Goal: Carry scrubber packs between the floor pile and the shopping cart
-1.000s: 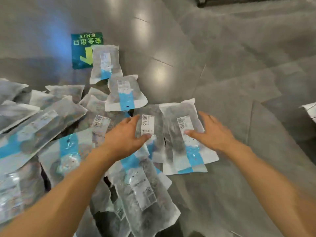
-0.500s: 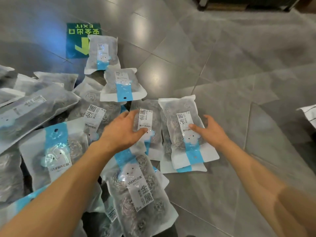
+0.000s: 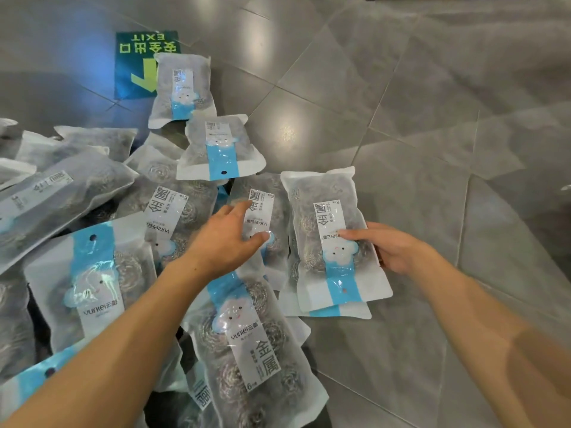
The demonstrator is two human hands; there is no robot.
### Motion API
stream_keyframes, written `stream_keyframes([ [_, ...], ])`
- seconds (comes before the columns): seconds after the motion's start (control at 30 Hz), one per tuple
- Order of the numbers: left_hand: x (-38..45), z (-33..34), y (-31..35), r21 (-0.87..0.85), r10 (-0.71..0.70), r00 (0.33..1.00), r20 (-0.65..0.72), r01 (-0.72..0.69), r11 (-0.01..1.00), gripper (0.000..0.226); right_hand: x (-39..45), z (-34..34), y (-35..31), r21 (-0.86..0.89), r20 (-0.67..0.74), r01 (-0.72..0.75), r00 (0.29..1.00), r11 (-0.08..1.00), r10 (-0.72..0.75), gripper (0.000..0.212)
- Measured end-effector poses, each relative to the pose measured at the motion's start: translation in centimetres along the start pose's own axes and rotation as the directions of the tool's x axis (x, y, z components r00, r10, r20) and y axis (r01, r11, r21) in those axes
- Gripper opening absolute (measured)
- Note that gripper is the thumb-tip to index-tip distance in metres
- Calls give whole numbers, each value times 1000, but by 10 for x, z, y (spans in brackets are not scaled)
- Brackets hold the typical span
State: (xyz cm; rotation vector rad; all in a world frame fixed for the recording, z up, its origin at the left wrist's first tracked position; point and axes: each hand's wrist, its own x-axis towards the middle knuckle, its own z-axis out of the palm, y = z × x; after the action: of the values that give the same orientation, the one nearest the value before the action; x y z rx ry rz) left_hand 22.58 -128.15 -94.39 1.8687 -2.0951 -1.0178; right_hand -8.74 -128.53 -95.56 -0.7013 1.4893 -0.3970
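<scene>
Left hand (image 3: 227,242) flat on middle packet (image 3: 262,211), right hand (image 3: 391,247) pinching right packet (image 3: 327,233)

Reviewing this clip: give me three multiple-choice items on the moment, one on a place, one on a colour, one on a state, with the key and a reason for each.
1. Where does the green exit sign lie?
A. on the floor, far left
B. on a wall
C. under the right hand

2. What colour is the band on the packet under the right hand?
A. red
B. light blue
C. yellow

3. How is the right hand placed?
A. clear of everything
B. gripping the packet's right edge, thumb on top
C. flat on bare floor

Key: 1 A, it sits on the grey tiles; 2 B, the stripe is light blue; 3 B, the thumb lies across the label.
</scene>
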Motion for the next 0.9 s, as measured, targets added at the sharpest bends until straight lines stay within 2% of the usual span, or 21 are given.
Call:
stream_keyframes([
  [0.1, 1, 6, 2, -1, 4, 1000, 11, -4, 1000, 78, 3, 8, 5, 63, -7, 26, 1000, 998, -26, 40],
  [0.23, -1, 16, 10, -6, 10, 999, 39, -9, 1000, 76, 3, 14, 9, 138, -32, 67, 997, 988, -64, 30],
  [0.53, 3, 24, 22, 70, -8, 1000, 3, 8, 998, 66, -4, 16, 3, 105, -181, 186, 970, 977, -165, 35],
  [0.67, 13, 38, 36, -81, -50, 999, 13, 51, 995, 56, -19, -7, -4, 133, -285, 268, 933, 954, -222, 37],
  [0.8, 28, 60, 60, -230, -178, 983, 49, 184, 955, 40, -37, -35, -6, 169, -365, 322, 899, 932, -244, 36],
  [0.9, 44, 75, 78, -262, -266, 961, 70, 275, 925, 55, -48, -53, 0, 195, -401, 325, 887, 925, -228, 42],
])
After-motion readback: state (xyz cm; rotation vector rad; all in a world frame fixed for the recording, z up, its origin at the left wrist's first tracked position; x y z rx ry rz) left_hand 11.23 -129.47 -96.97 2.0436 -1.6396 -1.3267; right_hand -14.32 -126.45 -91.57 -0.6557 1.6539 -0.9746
